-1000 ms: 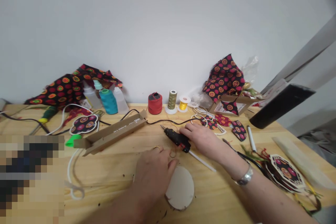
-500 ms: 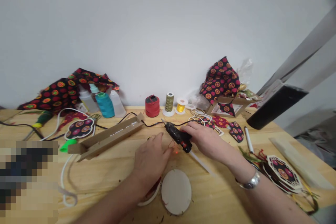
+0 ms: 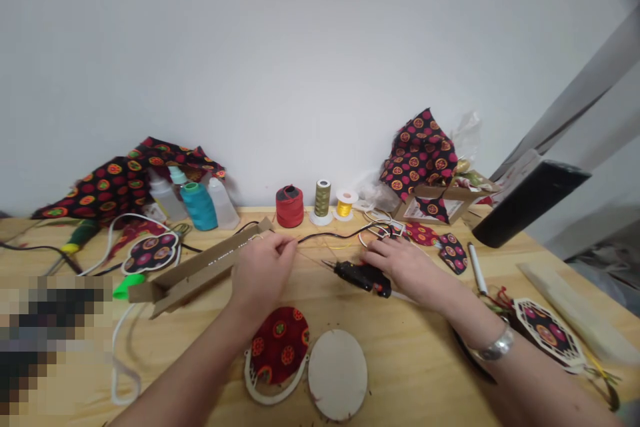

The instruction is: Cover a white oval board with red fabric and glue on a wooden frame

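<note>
Head cam: L hand (image 3: 265,270) low over the wood table (image 3: 440,390), fingers bunched w/ thumb, just past the end of the cardboard strip (image 3: 193,278). Might be pinching a thin thread, too fine to tell. R hand (image 3: 407,270) is open, palm down, holding nothing, fingers loosely spread, right beside the black glue gun (image 3: 363,277), which lies on its side on the table, nozzle pointing left. Black cord (image 3: 340,235) runs along behind both hands. Silver bracelet (image 3: 496,349) on R wrist.

Near the table's front edge, below the hands: red print fabric oval w/ white rim (image 3: 279,347) just beside a bare pale oval (image 3: 337,373).

Along the wall: red spool (image 3: 289,207), olive spool (image 3: 323,198), yellow spool (image 3: 344,203), teal spool (image 3: 199,208), plastic bottle (image 3: 223,203), dark print fabric (image 3: 419,153). Further R, white marker (image 3: 477,269) and octagon print piece (image 3: 547,332). Further L, round print piece (image 3: 150,253).
</note>
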`<state>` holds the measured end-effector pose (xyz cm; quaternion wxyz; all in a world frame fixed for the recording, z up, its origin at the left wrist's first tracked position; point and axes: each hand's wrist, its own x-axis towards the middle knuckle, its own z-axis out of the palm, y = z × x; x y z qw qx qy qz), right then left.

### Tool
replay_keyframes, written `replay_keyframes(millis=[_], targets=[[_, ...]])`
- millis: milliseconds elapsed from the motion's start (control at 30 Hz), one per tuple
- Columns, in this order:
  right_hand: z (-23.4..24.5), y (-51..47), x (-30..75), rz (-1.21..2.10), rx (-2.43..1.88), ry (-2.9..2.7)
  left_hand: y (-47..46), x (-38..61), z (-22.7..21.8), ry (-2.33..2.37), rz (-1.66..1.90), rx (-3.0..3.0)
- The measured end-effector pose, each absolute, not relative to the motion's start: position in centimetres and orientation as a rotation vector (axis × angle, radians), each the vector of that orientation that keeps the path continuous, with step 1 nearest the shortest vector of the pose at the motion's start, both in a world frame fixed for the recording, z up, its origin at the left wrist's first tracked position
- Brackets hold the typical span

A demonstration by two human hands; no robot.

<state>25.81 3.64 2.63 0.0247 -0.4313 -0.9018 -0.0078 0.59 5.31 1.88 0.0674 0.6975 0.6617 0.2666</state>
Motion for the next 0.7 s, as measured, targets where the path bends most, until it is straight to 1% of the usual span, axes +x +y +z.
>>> replay_keyframes(millis=[100, 233, 333, 433, 600, 700], targets=[[2.2, 3.8, 25.4, -0.087, -1.324, -2.885, 4.7, 1.1, 2.0, 2.035, 0.747, 2.224], [2.1, 3.9, 24.9, -0.078, -1.414, -2.870, 4.2, 1.2, 1.8, 2.094, 0.712, 2.333], [2.8, 4.4, 24.0, 0.068, -1.508, -2.722, 4.2, 1.0, 2.0, 2.130, 0.709, 2.393], [3.7, 5.1, 22.5, 0.243, -1.507, -2.623, 4.2, 0.8, 2.5, 2.171, 0.669, 2.441], [4.2, 5.6, 22.5, 0.289, -1.518, -2.741, 3.8, 0.4, 3.1, 2.299, 0.535, 2.431], [3.7, 5.7, 23.7, 0.284, -1.438, -2.828, 3.5, 0.2, 3.1, 2.262, 0.449, 2.437]])
